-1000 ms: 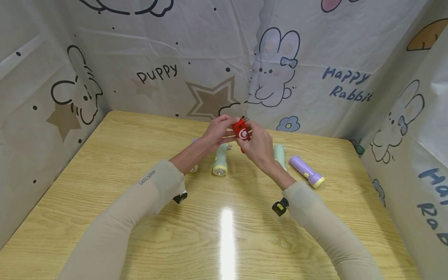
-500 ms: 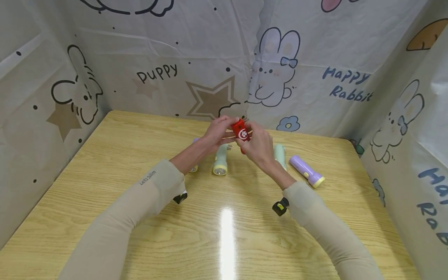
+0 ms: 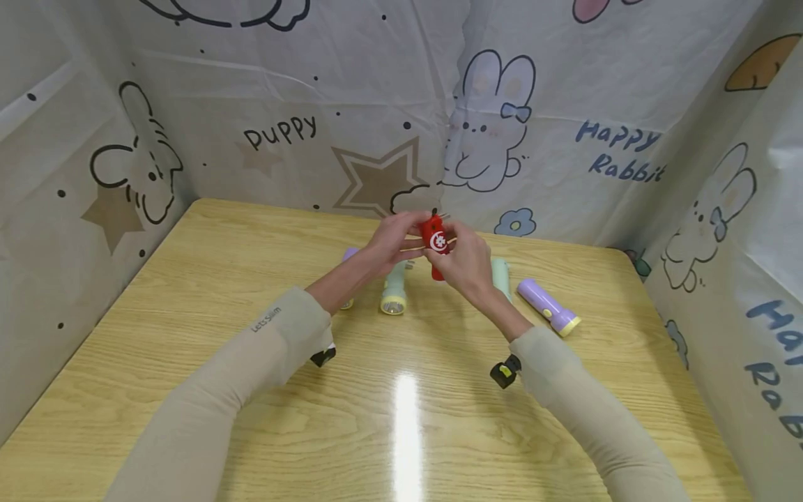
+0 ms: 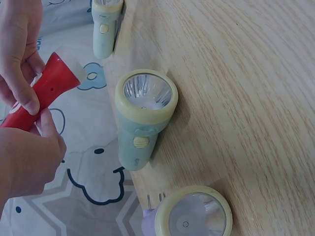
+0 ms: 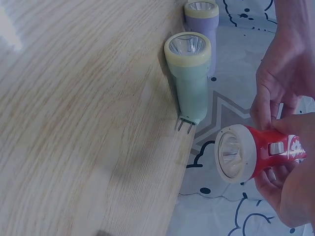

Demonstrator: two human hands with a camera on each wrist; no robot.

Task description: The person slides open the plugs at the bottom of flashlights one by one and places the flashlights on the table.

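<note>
Above the far part of the table, both hands hold a red flashlight with a white crescent print. My left hand pinches its upper end, where metal plug prongs stick out. From the right, my right hand grips the body, covering part of it. The white-rimmed lens and silver slide switch show in the right wrist view. Behind the hands stands a green flashlight with a cream head, its prongs out. A purple flashlight is mostly hidden by my left forearm.
Right of my right hand, another green flashlight is partly covered by the forearm. Beside it a purple flashlight lies on the wooden table. A printed cloth closes off the back and sides.
Between the hands, the red flashlight has turned slightly more upright and shifted a little to the right. Both hands keep their hold; the other flashlights stay put.
</note>
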